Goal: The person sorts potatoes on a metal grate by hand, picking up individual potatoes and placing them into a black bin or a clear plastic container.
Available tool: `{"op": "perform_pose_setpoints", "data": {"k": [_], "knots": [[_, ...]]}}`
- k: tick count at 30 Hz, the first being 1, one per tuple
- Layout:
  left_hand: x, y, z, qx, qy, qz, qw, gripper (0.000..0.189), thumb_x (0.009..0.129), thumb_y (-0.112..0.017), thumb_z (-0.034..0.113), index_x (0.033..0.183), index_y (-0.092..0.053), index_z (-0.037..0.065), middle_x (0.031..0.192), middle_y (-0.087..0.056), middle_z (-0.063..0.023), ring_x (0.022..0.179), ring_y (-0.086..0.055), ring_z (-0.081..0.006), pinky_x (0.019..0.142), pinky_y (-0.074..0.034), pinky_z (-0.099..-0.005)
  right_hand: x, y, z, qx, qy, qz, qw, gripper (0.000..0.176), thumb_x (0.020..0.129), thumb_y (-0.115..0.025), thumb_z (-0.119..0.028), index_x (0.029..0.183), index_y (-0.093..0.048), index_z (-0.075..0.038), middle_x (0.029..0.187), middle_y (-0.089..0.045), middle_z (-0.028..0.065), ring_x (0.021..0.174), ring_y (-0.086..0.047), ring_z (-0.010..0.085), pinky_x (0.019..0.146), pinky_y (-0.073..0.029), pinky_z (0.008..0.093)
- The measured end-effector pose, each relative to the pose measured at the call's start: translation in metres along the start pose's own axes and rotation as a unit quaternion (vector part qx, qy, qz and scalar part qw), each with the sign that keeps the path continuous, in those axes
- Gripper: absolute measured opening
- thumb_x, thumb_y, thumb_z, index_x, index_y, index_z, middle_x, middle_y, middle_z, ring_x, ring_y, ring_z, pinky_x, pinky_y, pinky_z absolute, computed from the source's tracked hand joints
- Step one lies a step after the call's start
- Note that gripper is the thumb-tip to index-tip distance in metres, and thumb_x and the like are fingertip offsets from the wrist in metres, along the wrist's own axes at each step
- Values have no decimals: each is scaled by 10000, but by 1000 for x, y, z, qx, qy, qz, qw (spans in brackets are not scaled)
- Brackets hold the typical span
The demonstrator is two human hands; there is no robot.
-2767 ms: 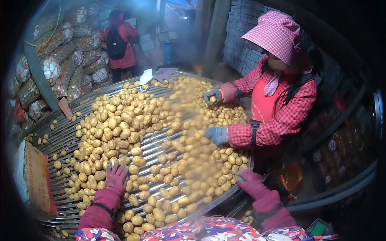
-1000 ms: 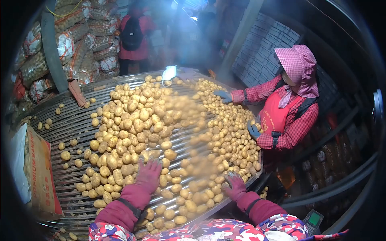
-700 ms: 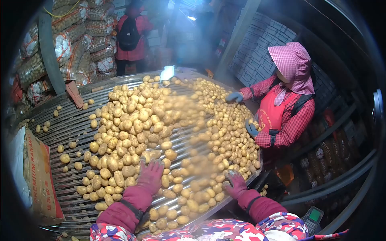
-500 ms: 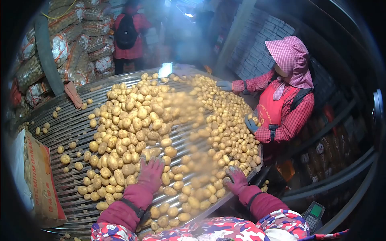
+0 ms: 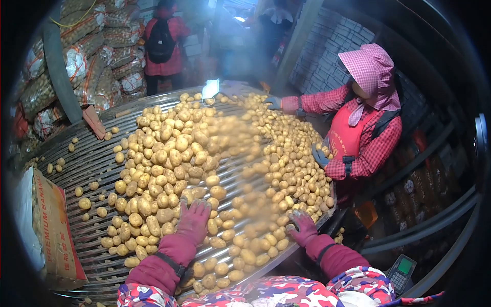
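Pink gloves (image 5: pixel 196 217) are worn on both hands, set well apart: the left hand (image 5: pixel 194 224), fingers spread, is laid against potatoes (image 5: pixel 174 153) heaped on a slatted surface (image 5: pixel 97 161); the right hand (image 5: pixel 304 228), open, is placed by its edge (potatoes crowd there). By a hard push, some could be spilled.

L hand (image 5: pixel 194 221) w/ fingers spread on potatoes (image 5: pixel 169 169) atop slatted tabletop (image 5: pixel 94 238); R hand (image 5: pixel 303 227) at nr edge, by smaller pile. Co-worker (image 5: pixel 365 120) opp. R side, potatoes in one hand. Banana box (image 5: pixel 56 230) far L.
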State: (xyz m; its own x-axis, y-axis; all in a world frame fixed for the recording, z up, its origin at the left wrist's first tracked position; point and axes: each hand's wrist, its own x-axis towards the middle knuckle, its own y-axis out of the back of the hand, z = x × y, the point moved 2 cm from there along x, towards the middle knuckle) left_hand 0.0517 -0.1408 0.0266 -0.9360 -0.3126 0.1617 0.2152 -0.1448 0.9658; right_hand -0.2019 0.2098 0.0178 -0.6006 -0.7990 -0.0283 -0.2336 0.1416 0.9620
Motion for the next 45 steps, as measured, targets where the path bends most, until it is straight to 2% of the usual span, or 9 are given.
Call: {"op": "perform_pose_setpoints", "data": {"k": [6,16,19,30,36,39,42,43,45], "knots": [[2,1,3,17,4,-9,1000,470,943,-551,232,1385,-553,70,1427,-546,-143,1366,-465,-346,1183,-226,-666,3,15,-13,2,-36,-39,999,659,862,-705,-424,1454,-533,-189,1503,-498,165,1433,-386,402,1206,-293,486],[3,1,3,21,-1,-10,1000,478,936,-565,255,1376,-556,71,1396,-548,-140,1366,-455,-337,1187,-212,-663,2,11,-9,-2,-5,-2,1000,639,868,-696,-425,1426,-550,-151,1494,-506,159,1411,-410,402,1206,-292,487],[6,4,6,25,5,-18,1000,482,934,-566,255,1381,-552,76,1398,-545,-134,1367,-451,-330,1192,-206,-661,7,1,1,-13,-37,-31,999,619,872,-690,-424,1416,-558,-159,1477,-520,163,1404,-420,394,1209,-286,488],[6,-3,9,43,7,-10,999,490,901,-607,250,1358,-564,77,1392,-548,-137,1358,-454,-322,1200,-195,-653,0,5,-1,38,-30,-8,999,603,889,-661,-465,1416,-556,-189,1476,-523,163,1414,-413,393,1204,-283,495],[3,-9,4,15,-35,18,999,514,893,-626,270,1359,-571,58,1374,-558,-155,1349,-462,-336,1214,-226,-579,-2,5,-2,35,-34,-8,999,609,887,-659,-462,1424,-551,-196,1423,-559,165,1395,-432,397,1196,-290,498],[0,-29,-5,-32,-73,19,997,588,892,-627,364,1386,-548,54,1428,-524,-181,1381,-435,-346,1211,-234,-544,-3,-11,9,26,-16,35,999,612,881,-659,-455,1426,-550,-197,1374,-583,167,1379,-445,405,1187,-295,507],[8,13,39,-56,-92,-101,989,708,905,-597,482,1456,-476,55,1513,-447,-209,1429,-388,-342,1208,-217,-551,-7,-12,10,19,-11,52,998,616,876,-656,-452,1427,-549,-198,1345,-596,164,1369,-453,412,1180,-299,514],[10,5,48,27,-114,-131,985,823,907,-565,582,1537,-380,86,1571,-372,-212,1468,-332,-358,1206,-189,-578,-7,-11,7,19,-11,50,999,618,874,-654,-451,1428,-548,-198,1339,-598,162,1367,-454,414,1178,-300,516],[25,4,64,4,-110,-150,983,842,910,-568,596,1562,-346,113,1590,-345,-210,1487,-293,-389,1199,-180,-604,-5,-11,5,26,-18,44,999,618,876,-645,-461,1427,-549,-198,1335,-601,154,1366,-453,418,1175,-302,518]]}}
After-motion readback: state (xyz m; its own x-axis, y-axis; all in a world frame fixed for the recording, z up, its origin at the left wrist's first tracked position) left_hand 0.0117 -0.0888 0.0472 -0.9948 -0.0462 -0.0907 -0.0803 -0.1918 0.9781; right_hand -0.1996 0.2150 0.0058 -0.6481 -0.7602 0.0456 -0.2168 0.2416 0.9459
